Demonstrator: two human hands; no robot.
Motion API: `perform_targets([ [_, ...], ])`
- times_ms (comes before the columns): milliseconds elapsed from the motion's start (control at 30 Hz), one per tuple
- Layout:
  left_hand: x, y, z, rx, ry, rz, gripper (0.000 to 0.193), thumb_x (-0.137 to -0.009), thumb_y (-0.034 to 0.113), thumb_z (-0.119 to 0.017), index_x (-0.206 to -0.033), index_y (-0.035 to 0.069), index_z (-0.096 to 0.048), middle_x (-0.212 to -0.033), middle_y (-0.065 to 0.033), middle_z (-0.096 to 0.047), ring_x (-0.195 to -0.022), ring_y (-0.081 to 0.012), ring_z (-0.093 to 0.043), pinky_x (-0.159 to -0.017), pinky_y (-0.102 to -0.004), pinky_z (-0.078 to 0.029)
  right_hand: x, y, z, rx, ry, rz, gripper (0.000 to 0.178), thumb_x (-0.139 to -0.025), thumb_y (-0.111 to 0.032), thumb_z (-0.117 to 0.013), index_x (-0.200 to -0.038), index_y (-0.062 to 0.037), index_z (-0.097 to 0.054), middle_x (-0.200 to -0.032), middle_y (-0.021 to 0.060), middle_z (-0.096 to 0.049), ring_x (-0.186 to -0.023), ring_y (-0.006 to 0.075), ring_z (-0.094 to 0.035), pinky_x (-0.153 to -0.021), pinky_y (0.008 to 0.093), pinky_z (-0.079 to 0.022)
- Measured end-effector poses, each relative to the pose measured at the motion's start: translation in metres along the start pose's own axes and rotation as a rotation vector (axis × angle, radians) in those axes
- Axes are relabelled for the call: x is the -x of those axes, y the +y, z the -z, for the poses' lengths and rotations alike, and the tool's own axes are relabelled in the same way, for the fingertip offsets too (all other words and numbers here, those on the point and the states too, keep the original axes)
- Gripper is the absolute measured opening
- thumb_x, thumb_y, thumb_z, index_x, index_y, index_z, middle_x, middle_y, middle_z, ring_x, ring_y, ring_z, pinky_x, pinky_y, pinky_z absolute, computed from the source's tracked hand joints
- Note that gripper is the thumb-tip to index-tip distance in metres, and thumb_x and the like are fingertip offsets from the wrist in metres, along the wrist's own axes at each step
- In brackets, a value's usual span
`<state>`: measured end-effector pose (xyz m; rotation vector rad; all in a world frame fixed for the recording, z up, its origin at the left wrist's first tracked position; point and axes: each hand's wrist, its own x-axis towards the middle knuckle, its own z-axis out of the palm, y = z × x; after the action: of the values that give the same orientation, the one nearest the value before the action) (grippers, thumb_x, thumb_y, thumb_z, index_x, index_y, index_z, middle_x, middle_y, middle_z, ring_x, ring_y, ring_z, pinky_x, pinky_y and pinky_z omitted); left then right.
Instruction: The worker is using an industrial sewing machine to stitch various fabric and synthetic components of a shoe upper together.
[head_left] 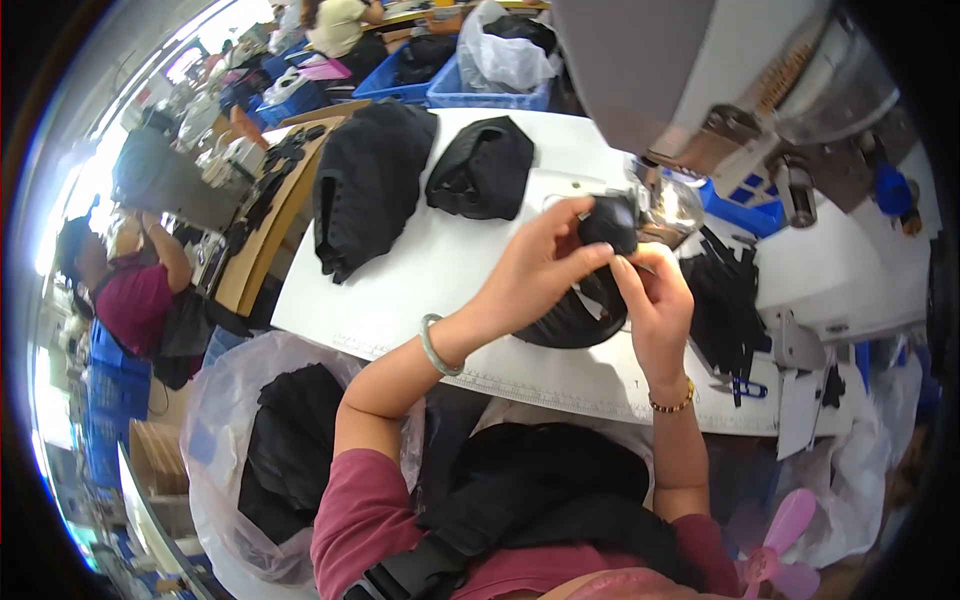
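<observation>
At machine (650,75), left hand (548,262) and right hand (657,302), both nearly closed, pinch black cloth (610,220), seemingly unfinished; whether bundles (375,185) leftward are done, unclear.

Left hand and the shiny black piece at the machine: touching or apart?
Touching. The head view shows the left hand on the shiny black piece, its thumb against the lower edge, no gap visible.

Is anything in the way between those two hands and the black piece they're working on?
Nothing visible is. The left hand and the right hand both touch the black piece. The machine's shiny metal part stands just beyond it, on the right, but not between it and either hand.
</observation>
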<state>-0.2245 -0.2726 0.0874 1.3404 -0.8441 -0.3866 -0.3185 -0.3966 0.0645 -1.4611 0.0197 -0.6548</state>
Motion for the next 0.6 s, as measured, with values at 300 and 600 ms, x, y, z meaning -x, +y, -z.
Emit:
perform_targets([
  [300,-0.033,0.0,-0.012,0.106,0.093,0.005,0.013,-0.088,0.01,-0.057,-0.084,0.001,-0.05,-0.075,0.0017,-0.053,-0.067,-0.0022,-0.048,-0.055,-0.0189,-0.039,-0.001,-0.01,0.002,-0.303,0.089,-0.122,0.014,-0.091,-0.014,-0.058,-0.083,-0.0017,-0.059,-0.077,-0.0023,-0.059,-0.066,0.0001,-0.05,-0.059,0.0145,-0.042],
  [600,-0.073,-0.008,-0.012,-0.211,0.102,-0.044,0.019,-0.088,0.011,-0.058,-0.075,-0.002,-0.052,-0.057,0.002,-0.047,-0.052,-0.0024,-0.039,-0.045,-0.0217,-0.031,-0.019,0.003,0.014,0.195,0.243,0.177,0.023,-0.086,-0.013,-0.063,-0.069,0.0002,-0.053,-0.057,-0.004,-0.044,-0.055,0.0022,-0.037,-0.049,0.0199,-0.031],
])
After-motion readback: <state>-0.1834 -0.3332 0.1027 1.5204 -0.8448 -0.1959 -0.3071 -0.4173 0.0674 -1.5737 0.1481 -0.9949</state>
